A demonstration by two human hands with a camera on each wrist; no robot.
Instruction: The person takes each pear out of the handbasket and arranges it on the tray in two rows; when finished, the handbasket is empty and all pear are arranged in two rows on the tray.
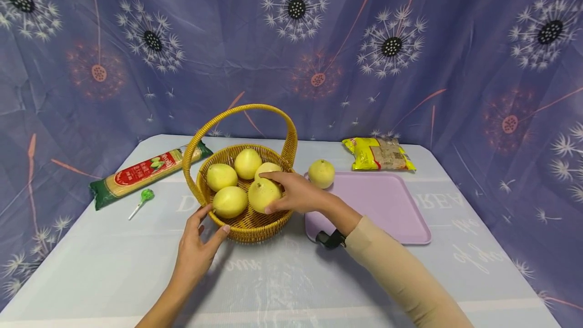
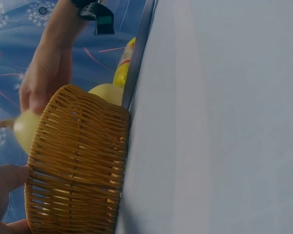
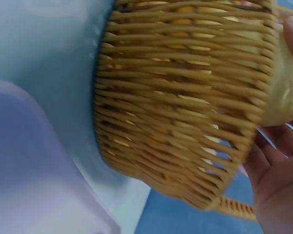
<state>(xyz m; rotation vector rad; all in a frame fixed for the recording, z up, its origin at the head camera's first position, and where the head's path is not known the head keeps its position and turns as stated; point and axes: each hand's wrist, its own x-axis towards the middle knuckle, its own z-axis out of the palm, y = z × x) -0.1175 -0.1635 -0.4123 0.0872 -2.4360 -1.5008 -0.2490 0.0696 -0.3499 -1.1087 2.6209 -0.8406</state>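
A yellow wicker basket (image 1: pixel 255 234) with a tall arched handle stands on the table, with several pale yellow pears (image 1: pixel 221 176) inside. My right hand (image 1: pixel 302 194) reaches over its right rim and grips one pear (image 1: pixel 264 196), thumb near the front and fingers over the top. In the right wrist view this pear (image 3: pixel 283 83) shows above the rim. Another pear behind it is partly hidden by my fingers. My left hand (image 1: pixel 196 244) holds the basket's front left rim, thumb (image 2: pixel 12 176) at the edge in the left wrist view.
Right of the basket lies a lilac tray (image 1: pixel 378 206), with a lone pear (image 1: pixel 321 173) at its back left corner. Behind the tray is a yellow food packet (image 1: pixel 380 154). A long noodle packet (image 1: pixel 146 173) and a green lollipop (image 1: pixel 147 195) lie to the left.
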